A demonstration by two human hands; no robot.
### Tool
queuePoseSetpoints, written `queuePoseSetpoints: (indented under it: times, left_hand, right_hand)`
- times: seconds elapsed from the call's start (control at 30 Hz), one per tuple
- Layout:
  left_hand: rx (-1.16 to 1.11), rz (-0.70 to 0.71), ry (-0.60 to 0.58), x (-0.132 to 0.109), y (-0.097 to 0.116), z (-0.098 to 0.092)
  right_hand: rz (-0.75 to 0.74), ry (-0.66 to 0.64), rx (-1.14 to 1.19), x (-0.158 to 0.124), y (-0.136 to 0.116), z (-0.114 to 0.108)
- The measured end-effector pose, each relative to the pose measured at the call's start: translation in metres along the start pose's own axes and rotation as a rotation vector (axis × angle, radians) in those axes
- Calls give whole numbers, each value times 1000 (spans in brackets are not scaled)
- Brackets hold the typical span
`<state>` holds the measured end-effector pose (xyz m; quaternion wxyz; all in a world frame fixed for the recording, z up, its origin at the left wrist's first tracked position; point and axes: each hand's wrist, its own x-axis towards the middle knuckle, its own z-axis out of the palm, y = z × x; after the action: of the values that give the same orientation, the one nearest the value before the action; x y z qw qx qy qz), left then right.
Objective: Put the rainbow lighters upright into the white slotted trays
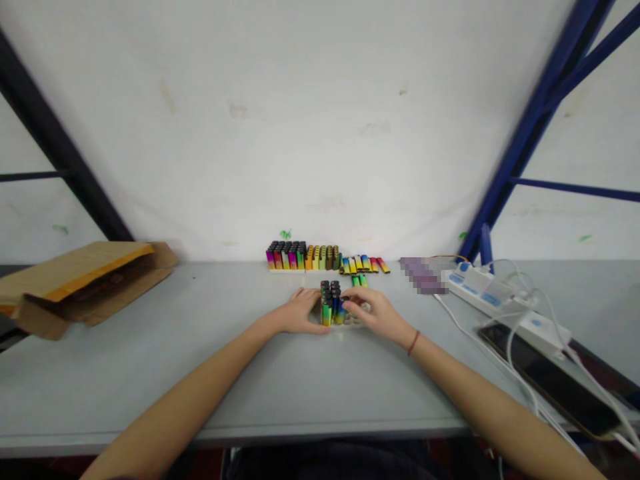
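Note:
A small block of upright multicoloured lighters (331, 304) stands on the grey table (210, 360) in front of me. My left hand (299, 312) rests against its left side, fingers curled around it. My right hand (375, 311) presses on the right side, fingertips on the lighters. Behind the block, a longer row of upright lighters (302, 257) stands by the wall, with a few loose lighters (364, 264) lying flat beside it.
An open cardboard box (75, 283) lies on its side at the far left. At the right are a white power strip (500, 300) with cables and a dark phone (550, 380). Blue shelf posts (525, 147) rise at the right.

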<state>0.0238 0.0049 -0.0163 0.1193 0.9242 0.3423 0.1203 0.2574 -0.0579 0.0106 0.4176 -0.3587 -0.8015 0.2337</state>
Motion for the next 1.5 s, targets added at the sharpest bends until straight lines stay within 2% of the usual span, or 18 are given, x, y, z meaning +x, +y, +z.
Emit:
queuePoseSetpoints:
  times: [0.2, 0.4, 0.47, 0.57, 0.63, 0.7, 0.83, 0.97, 1.13, 1.23, 1.3, 1.43, 1.5]
  left_hand:
    - [4, -24, -7, 0, 0, 1]
    - [15, -23, -23, 0, 2, -1]
    - [19, -32, -31, 1, 3, -2]
    - [24, -41, -41, 1, 4, -3]
    - [25, -38, -41, 1, 3, -3]
    - [25, -40, -44, 1, 3, -3]
    - [26, -43, -48, 0, 2, -2]
    - [22, -32, -37, 0, 1, -2]
    - [24, -36, -44, 0, 2, -3]
    - [22, -42, -45, 0, 3, -4]
    - [20, -42, -45, 0, 3, -4]
    - [16, -44, -40, 0, 4, -5]
    - [19, -54, -42, 0, 3, -4]
  right_hand:
    - [1, 28, -34, -1, -4, 4]
    - [-31, -16, -116, -2, -4, 6]
    - [-20, -15, -168, 0, 0, 2]
    - [12, 65, -356, 4, 20, -10]
    - [63, 80, -549, 6, 38, -20]
    - [138, -9, -706, 7, 56, -29]
    - [296, -147, -808, 8, 71, -37]
    - [390, -132, -851, 11, 75, -39]
    - [384, -20, -758, 10, 86, -42]
    - [276, 121, -563, 9, 85, -41]
    - [253, 208, -403, 9, 80, -39]
    - [301, 337, -204, 10, 69, -32]
    - [383, 360, -100, 11, 67, -29]
